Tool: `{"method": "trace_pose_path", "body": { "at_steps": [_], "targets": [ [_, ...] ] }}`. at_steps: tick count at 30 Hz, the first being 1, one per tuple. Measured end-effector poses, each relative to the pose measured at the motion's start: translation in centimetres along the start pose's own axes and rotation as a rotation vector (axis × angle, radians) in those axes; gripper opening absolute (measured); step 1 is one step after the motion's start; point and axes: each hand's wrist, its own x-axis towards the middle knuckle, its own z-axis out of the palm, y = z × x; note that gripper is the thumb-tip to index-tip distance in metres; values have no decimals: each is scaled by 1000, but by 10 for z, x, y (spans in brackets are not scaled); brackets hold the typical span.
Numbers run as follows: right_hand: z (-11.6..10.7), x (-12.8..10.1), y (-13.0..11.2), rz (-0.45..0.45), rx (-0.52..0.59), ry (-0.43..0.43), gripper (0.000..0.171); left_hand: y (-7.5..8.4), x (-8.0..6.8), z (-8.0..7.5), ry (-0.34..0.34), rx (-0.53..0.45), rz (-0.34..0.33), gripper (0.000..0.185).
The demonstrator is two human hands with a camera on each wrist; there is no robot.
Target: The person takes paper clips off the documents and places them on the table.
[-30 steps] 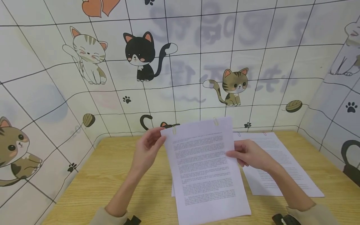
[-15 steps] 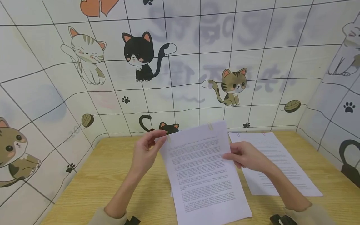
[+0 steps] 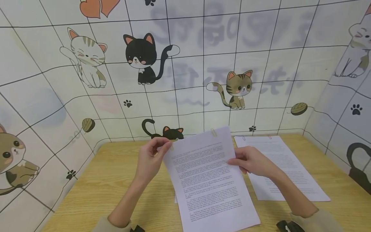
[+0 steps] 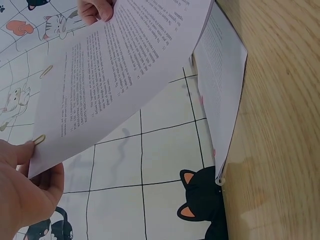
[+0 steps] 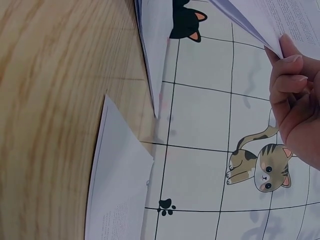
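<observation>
A printed sheaf of paper (image 3: 207, 180) is held up, slightly tilted, between both hands. My left hand (image 3: 152, 158) pinches its top left corner between thumb and fingers, beside a yellow paper clip (image 4: 40, 139). A second yellow paper clip (image 3: 213, 132) sits on the top edge farther right. With the thumb in front and fingers behind, my right hand (image 3: 253, 161) grips the right edge in the upper half. In the right wrist view, the right hand (image 5: 297, 100) shows its fingers curled behind the sheets, whose edges stand slightly apart.
Another printed stack (image 3: 285, 170) with paper clips along its top lies on the wooden table (image 3: 107, 180) at the right. Behind the held sheaf lies a further stack (image 5: 154, 50), mostly hidden in the head view. A cat-patterned cloth (image 3: 191, 106) covers the wall behind.
The sheaf's top edge has dropped and shifted left, tilting more, with the right hand moving slightly left and down along with it. Both hands keep their hold.
</observation>
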Motion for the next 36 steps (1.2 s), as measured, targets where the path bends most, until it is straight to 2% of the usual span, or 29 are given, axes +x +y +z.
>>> {"method": "trace_pose_path", "body": {
  "at_steps": [12, 19, 22, 28, 36],
  "targets": [
    [1, 1, -2, -9, 12, -7, 21, 0, -1, 2, 69, -40, -77, 7],
    [-3, -1, 0, 5, -42, 13, 17, 2, 3, -5, 195, -141, -104, 13],
    [-6, -3, 1, 20, -69, 29, 17, 1, 5, -10, 223, -170, -105, 13],
    [-12, -4, 3, 28, -59, 41, 19, 1, 8, -15, 188, -158, -129, 14],
    [-17, -6, 5, 49, -51, 51, 23, -1, 4, -14, 90, -80, -185, 11]
  ]
}}
